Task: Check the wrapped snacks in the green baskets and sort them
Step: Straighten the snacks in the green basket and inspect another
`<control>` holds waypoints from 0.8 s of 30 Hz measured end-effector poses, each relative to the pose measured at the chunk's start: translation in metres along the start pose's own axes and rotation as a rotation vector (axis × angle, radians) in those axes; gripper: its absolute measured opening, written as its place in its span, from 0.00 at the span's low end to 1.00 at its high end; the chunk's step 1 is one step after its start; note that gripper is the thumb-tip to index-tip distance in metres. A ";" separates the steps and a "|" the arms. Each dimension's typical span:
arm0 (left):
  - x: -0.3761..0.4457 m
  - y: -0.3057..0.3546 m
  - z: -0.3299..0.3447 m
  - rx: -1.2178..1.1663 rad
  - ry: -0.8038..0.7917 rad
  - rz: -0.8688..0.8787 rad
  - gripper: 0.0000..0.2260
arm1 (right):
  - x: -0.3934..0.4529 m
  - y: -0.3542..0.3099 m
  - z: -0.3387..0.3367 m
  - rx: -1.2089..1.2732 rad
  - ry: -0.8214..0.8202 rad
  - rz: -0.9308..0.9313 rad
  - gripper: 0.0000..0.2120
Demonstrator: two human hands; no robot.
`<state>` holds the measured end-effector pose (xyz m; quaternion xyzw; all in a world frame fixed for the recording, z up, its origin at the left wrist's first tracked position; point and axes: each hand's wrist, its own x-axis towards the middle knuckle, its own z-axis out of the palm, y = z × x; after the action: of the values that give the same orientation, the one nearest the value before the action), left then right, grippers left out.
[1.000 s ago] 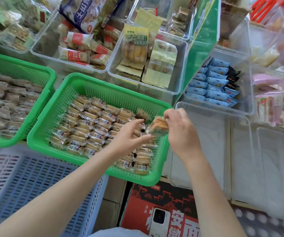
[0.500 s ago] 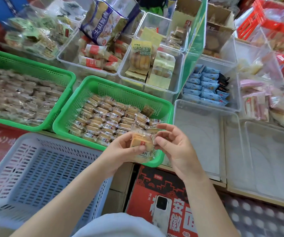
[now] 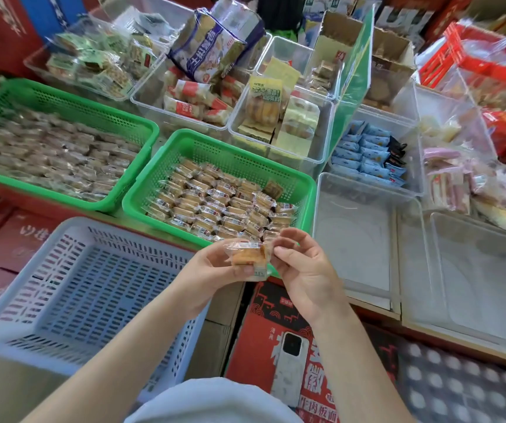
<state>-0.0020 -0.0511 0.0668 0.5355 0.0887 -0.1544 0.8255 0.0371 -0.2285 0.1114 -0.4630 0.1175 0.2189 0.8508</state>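
Note:
A clear-wrapped golden snack (image 3: 247, 256) is held between both hands over the near edge of the right green basket (image 3: 221, 148). My left hand (image 3: 212, 270) grips it from the left and below. My right hand (image 3: 302, 270) pinches its right end with thumb and fingertips. That basket holds several rows of the same wrapped snacks (image 3: 215, 206). A second green basket (image 3: 62, 102) at the left is full of similar snacks, blurred.
An empty pale blue basket (image 3: 87, 288) sits in front of me at the left. Empty clear bins (image 3: 364, 239) stand at the right. Clear bins of other packaged snacks (image 3: 276, 117) line the back. A phone (image 3: 290, 361) lies on a red carton below my hands.
Both hands pulled the snack back from over the right green basket toward me and now hold it lower and closer. My view has tilted up and back.

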 end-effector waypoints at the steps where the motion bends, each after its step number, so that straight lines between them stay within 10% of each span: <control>1: -0.004 -0.001 -0.001 -0.017 0.021 -0.026 0.12 | 0.000 0.004 0.001 -0.032 0.014 -0.010 0.14; 11: -0.027 -0.018 -0.041 0.125 0.358 -0.206 0.10 | 0.022 0.085 0.000 -0.653 -0.107 0.246 0.17; 17: -0.039 -0.062 -0.115 0.598 0.515 -0.448 0.14 | 0.025 0.163 -0.008 -0.616 0.153 0.356 0.12; 24: -0.060 -0.085 -0.186 0.625 0.470 -0.586 0.13 | 0.073 0.260 0.016 -0.731 0.349 0.528 0.12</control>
<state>-0.0841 0.0957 -0.0634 0.7307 0.3689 -0.2744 0.5047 -0.0244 -0.0721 -0.1006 -0.7157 0.2877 0.3734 0.5154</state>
